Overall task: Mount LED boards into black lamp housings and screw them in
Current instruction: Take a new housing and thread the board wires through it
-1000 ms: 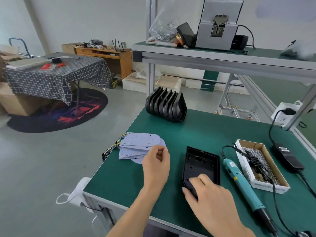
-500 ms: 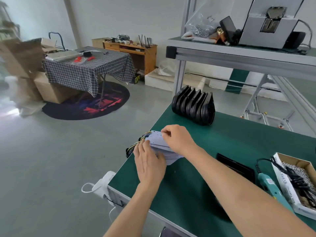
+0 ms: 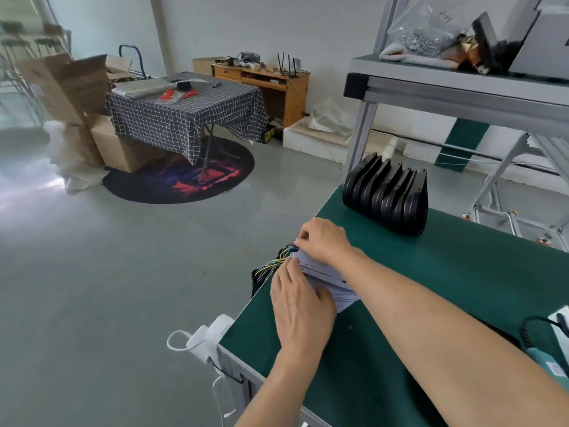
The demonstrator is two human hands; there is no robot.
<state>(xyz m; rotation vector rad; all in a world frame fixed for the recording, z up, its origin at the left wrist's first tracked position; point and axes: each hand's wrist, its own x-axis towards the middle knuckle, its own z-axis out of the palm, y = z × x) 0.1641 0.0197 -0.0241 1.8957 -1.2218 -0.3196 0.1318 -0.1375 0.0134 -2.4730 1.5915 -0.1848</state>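
A stack of white LED boards with coloured wires lies at the left edge of the green bench. My left hand rests flat on the near end of the stack, fingers straight. My right hand reaches across and pinches the far corner of the top board by the wires. A row of black lamp housings stands on edge at the bench's back left. The housing lying flat on the bench is hidden behind my right forearm.
The teal electric screwdriver and its black cable lie at the right edge. An aluminium shelf post rises behind the housings. A white holder hangs off the bench's left corner. Open floor lies to the left.
My view has swung left. My right hand left the flat housing and crossed to the board stack, where it now pinches the top board's far corner. My left hand settled flat on the stack.
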